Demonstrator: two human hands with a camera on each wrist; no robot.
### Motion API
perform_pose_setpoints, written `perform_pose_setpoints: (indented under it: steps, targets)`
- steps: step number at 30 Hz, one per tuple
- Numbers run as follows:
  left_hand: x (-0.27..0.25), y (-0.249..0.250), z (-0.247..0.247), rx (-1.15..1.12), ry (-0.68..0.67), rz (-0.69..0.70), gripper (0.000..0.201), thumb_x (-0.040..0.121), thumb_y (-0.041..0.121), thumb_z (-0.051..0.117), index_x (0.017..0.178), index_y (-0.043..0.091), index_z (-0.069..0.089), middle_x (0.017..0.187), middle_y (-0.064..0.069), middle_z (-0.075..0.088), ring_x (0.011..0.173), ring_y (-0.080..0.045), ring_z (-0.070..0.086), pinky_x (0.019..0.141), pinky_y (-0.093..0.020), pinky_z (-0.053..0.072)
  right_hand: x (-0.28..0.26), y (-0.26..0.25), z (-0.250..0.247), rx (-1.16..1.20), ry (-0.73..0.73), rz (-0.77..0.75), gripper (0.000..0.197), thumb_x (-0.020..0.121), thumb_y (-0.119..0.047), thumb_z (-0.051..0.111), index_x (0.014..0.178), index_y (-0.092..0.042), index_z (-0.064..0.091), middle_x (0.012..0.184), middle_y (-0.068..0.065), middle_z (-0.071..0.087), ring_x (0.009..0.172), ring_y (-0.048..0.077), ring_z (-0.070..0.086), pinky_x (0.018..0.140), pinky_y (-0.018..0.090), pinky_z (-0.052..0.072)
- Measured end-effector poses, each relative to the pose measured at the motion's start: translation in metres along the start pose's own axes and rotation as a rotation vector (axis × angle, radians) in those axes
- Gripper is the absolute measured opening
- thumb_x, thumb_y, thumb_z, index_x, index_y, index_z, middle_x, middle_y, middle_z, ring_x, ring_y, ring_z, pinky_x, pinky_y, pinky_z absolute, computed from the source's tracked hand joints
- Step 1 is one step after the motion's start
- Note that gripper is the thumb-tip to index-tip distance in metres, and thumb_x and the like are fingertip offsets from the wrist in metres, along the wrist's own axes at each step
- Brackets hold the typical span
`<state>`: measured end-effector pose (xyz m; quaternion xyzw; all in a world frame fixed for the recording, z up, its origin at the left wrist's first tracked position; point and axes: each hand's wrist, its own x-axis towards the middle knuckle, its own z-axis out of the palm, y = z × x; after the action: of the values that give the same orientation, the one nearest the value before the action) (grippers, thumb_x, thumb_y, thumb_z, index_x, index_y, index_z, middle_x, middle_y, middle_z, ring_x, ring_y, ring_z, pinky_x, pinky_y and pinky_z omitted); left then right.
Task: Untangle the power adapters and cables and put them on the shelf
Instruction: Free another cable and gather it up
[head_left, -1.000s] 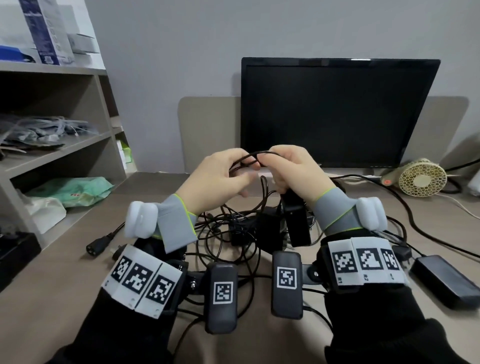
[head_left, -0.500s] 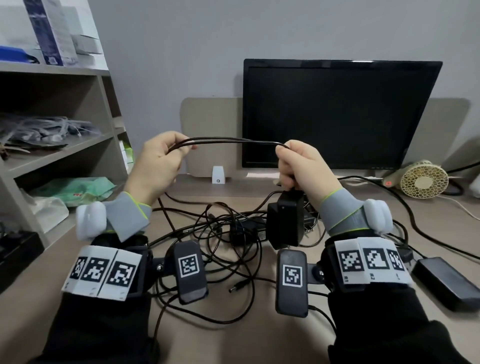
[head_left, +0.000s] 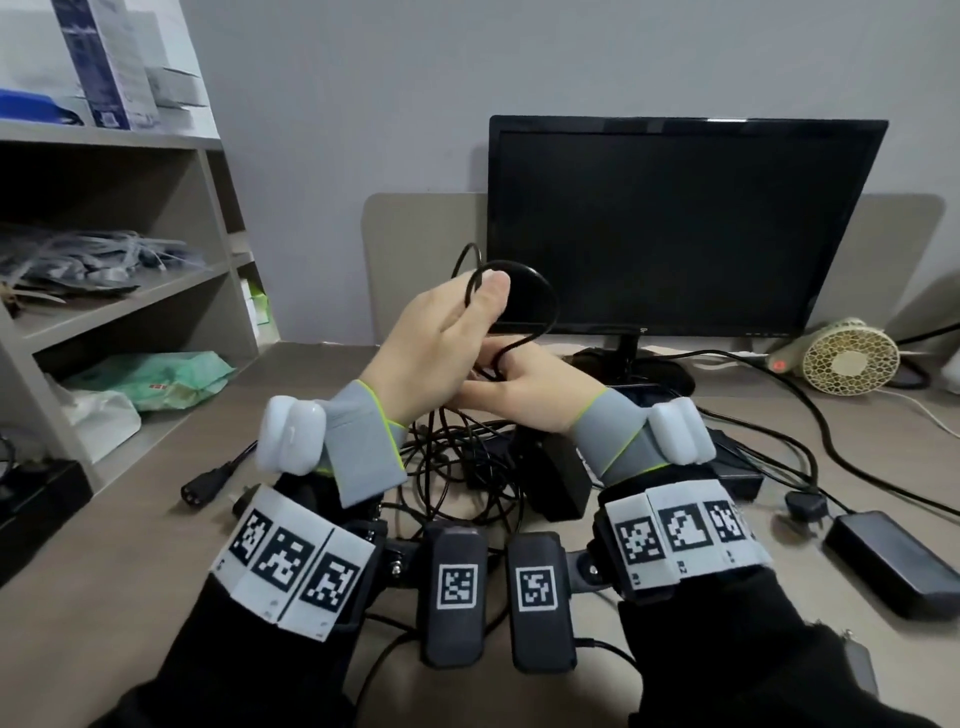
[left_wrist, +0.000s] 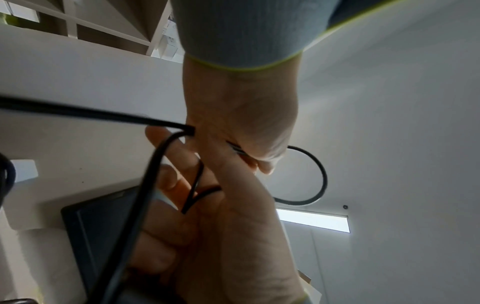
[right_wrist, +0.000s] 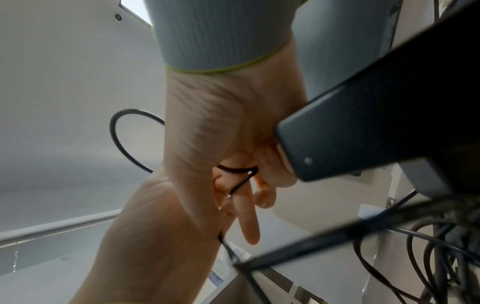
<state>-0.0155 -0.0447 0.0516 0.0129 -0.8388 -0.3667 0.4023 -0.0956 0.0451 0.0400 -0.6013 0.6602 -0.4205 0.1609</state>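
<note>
Below both grips the tangle (head_left: 457, 467) lies on the counter (head_left: 130, 545); the right hand (head_left: 524, 384) grips the adapter (head_left: 556, 478) and its cable (head_left: 540, 306), the left hand (head_left: 441, 338) pinches a loop above—coil evenly, keeping slack.

A tangle of cables (head_left: 457, 467) is lying on the worktop (head_left: 130, 545), the shelf (head_left: 119, 306) standing left, a monitor (head_left: 680, 228) behind, an adapter (head_left: 898, 561) right.

We see a black cable (head_left: 540, 291), black monitor (head_left: 675, 223), cream fan (head_left: 849, 361), grey wristbands (head_left: 363, 441) edged yellow-green.
</note>
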Motion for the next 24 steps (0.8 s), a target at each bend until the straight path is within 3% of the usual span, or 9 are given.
perform_pose_setpoints:
  steps: [4, 7, 9, 12, 14, 16, 18, 20, 24]
  targets:
    - [0.001, -0.003, -0.002, 0.041, 0.031, 0.045, 0.005, 0.09, 0.034, 0.047, 0.086, 0.036, 0.044, 0.085, 0.014, 0.051, 0.077, -0.005, 0.048, 0.069, -0.025, 0.04, 0.007, 0.003, -0.002, 0.0, 0.138, 0.025, 0.029, 0.097, -0.013, 0.048, 0.068, -0.021, 0.049, 0.037, -0.018, 0.045, 0.039, -0.007, 0.044, 0.044, 0.011, 0.034]
    - [-0.002, -0.011, 0.001, 0.044, 0.109, 0.012, 0.039, 0.078, 0.041, 0.06, 0.108, 0.029, 0.039, 0.105, 0.012, 0.041, 0.092, -0.003, 0.045, 0.075, -0.018, 0.045, 0.01, 0.008, -0.011, 0.116, 0.319, 0.029, 0.024, 0.096, -0.017, 0.041, 0.073, -0.017, 0.046, 0.041, -0.018, 0.046, 0.04, -0.007, 0.043, 0.042, 0.011, 0.034]
    - [-0.005, -0.011, 0.004, -0.072, 0.05, -0.071, 0.055, 0.071, 0.046, 0.067, 0.112, 0.026, 0.037, 0.107, 0.008, 0.047, 0.093, -0.003, 0.052, 0.078, -0.017, 0.047, 0.009, 0.009, -0.018, 0.207, 0.409, 0.022, 0.027, 0.097, -0.013, 0.042, 0.071, -0.017, 0.048, 0.042, -0.019, 0.045, 0.04, -0.005, 0.042, 0.042, 0.009, 0.032]
    - [-0.007, -0.015, 0.014, -0.198, -0.124, -0.178, 0.059, 0.071, 0.028, 0.075, 0.114, 0.023, 0.035, 0.101, -0.001, 0.06, 0.083, -0.006, 0.062, 0.074, -0.019, 0.05, 0.006, 0.009, -0.026, 0.302, 0.462, 0.014, 0.031, 0.098, -0.009, 0.039, 0.069, -0.016, 0.048, 0.047, -0.015, 0.045, 0.037, -0.001, 0.038, 0.039, 0.009, 0.028]
    - [-0.008, -0.018, 0.022, -0.221, -0.194, -0.2, 0.049, 0.079, 0.017, 0.071, 0.112, 0.028, 0.036, 0.1, -0.012, 0.066, 0.083, -0.016, 0.064, 0.077, -0.029, 0.053, 0.004, 0.007, -0.028, 0.34, 0.476, 0.007, 0.031, 0.098, -0.007, 0.037, 0.069, -0.014, 0.046, 0.059, -0.009, 0.048, 0.034, 0.0, 0.037, 0.037, 0.009, 0.027]
    - [-0.008, -0.021, 0.028, -0.18, -0.19, -0.179, 0.03, 0.086, 0.016, 0.06, 0.106, 0.03, 0.042, 0.082, -0.005, 0.068, 0.075, -0.015, 0.061, 0.077, -0.04, 0.052, 0.001, 0.004, -0.029, 0.422, 0.484, -0.016, 0.031, 0.099, -0.005, 0.034, 0.071, -0.012, 0.045, 0.069, 0.003, 0.049, 0.036, -0.001, 0.04, 0.037, 0.008, 0.03]
    - [-0.006, -0.021, 0.028, -0.132, -0.193, -0.171, 0.011, 0.093, 0.013, 0.051, 0.102, 0.02, 0.052, 0.061, 0.007, 0.059, 0.062, -0.012, 0.058, 0.072, -0.038, 0.051, -0.001, 0.003, -0.031, 0.49, 0.5, -0.036, 0.03, 0.1, -0.006, 0.033, 0.072, -0.011, 0.044, 0.07, 0.006, 0.049, 0.042, 0.0, 0.043, 0.039, 0.009, 0.032]
    - [-0.006, -0.027, 0.02, -0.024, -0.201, -0.18, 0.014, 0.097, 0.012, 0.047, 0.091, 0.019, 0.058, 0.049, 0.007, 0.054, 0.054, -0.013, 0.056, 0.065, -0.031, 0.048, -0.001, 0.003, -0.036, 0.489, 0.569, -0.02, 0.03, 0.098, -0.009, 0.035, 0.071, -0.015, 0.045, 0.064, 0.001, 0.051, 0.05, 0.006, 0.041, 0.043, 0.015, 0.031]
    - [-0.013, -0.056, -0.014, 0.043, -0.207, -0.324, 0.021, 0.099, 0.013, 0.045, 0.086, 0.019, 0.06, 0.049, 0.004, 0.047, 0.043, -0.006, 0.052, 0.055, -0.024, 0.046, -0.007, 0.008, -0.056, 0.753, 0.764, -0.047, 0.027, 0.095, -0.008, 0.038, 0.07, -0.015, 0.043, 0.051, -0.005, 0.042, 0.059, 0.013, 0.049, 0.062, 0.024, 0.045]
